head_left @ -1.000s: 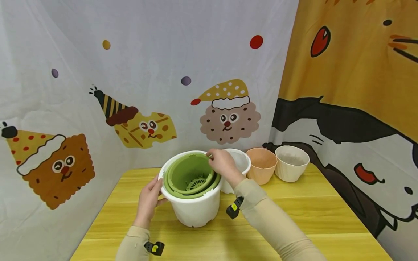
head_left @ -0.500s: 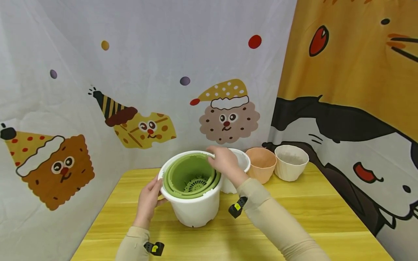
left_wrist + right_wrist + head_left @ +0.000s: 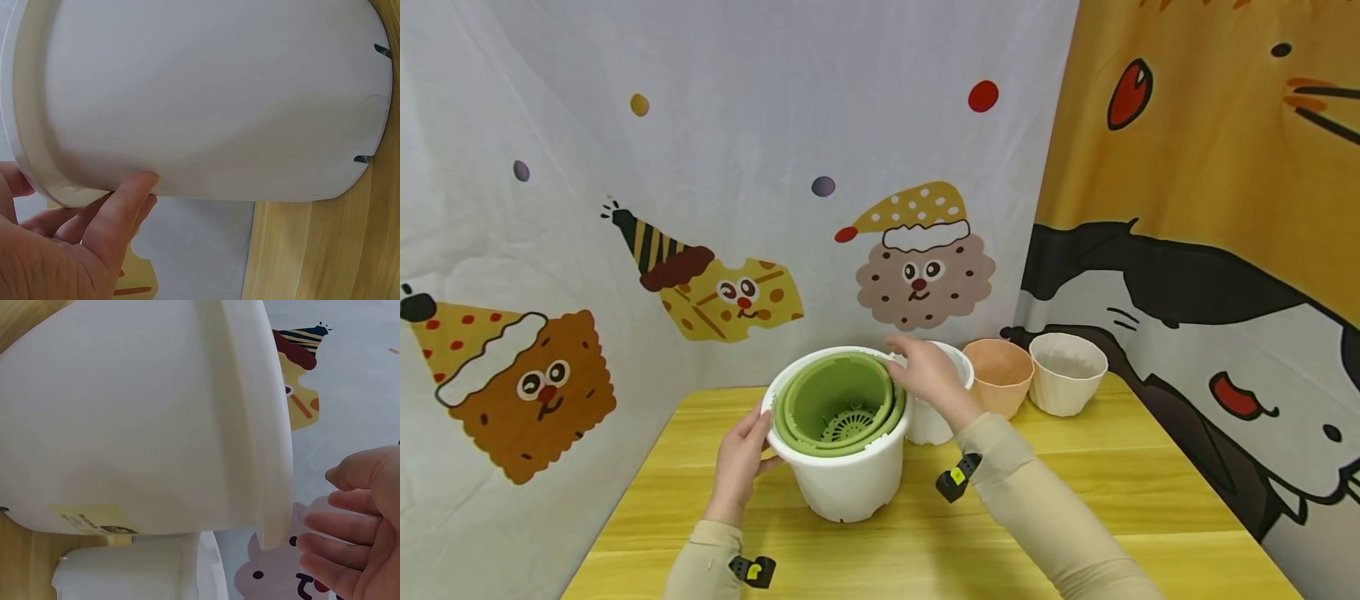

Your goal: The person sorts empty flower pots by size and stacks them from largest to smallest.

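Observation:
A large white flower pot (image 3: 848, 487) stands on the table with two green flower pots nested inside it. The inner green pot (image 3: 835, 392) has a slotted base. My left hand (image 3: 739, 458) holds the white pot's left rim; in the left wrist view that hand (image 3: 81, 244) has a finger or thumb along the pot's side. Over the right part of the rim hovers my right hand (image 3: 928, 375). Seen from the right wrist, this hand (image 3: 356, 531) is apart from the white pot (image 3: 137, 425), its fingers extended and holding nothing.
Another white pot (image 3: 929, 425) stands just behind on the right, partly hidden by the right hand. Beyond it are a peach pot (image 3: 1000, 379) and a cream pot (image 3: 1067, 385). A printed curtain (image 3: 737, 125) hangs behind the wooden table (image 3: 1060, 517).
My right hand has let go of the inner green pot's rim, which settled lower in the nest, and moved slightly right. The left hand stays on the white pot.

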Demonstrator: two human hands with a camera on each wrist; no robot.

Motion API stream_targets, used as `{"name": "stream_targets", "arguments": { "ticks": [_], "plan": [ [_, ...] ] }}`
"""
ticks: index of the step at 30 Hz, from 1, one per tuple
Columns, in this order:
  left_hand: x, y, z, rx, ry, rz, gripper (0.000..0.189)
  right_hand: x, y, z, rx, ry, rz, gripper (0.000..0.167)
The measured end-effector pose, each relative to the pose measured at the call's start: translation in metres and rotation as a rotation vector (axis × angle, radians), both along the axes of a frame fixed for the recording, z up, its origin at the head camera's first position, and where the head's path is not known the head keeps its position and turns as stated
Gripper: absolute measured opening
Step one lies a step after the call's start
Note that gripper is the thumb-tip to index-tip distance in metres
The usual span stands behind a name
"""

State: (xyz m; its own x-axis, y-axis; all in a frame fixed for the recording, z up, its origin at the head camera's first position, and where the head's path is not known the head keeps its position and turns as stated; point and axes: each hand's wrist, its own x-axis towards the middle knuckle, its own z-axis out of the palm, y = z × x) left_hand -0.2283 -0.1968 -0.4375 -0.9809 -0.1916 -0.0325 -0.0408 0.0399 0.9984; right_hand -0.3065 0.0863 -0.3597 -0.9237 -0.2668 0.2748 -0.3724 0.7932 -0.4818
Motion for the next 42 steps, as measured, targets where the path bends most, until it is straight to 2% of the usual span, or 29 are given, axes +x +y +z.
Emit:
{"name": "stream_targets", "arguments": {
  "ticks": [8, 17, 33, 42],
  "plan": [
    [0.000, 0.000, 0.001, -0.015, -0.004, 0.011, 0.053, 0.000, 0.011, -0.003, -0.035, 0.029, 0.061, 0.043],
    [0.001, 0.000, 0.001, -0.016, 0.005, 0.009, 0.053, 0.001, 0.030, -0.010, -0.045, 0.082, 0.056, 0.042],
    [0.000, 0.000, 0.000, -0.006, 0.008, 0.007, 0.052, -0.001, 0.066, -0.028, -0.154, -0.021, 0.012, 0.048],
    [0.000, 0.000, -0.001, -0.006, 0.010, 0.009, 0.051, -0.001, 0.082, -0.041, -0.127, 0.056, 0.014, 0.046]
  ]
}}
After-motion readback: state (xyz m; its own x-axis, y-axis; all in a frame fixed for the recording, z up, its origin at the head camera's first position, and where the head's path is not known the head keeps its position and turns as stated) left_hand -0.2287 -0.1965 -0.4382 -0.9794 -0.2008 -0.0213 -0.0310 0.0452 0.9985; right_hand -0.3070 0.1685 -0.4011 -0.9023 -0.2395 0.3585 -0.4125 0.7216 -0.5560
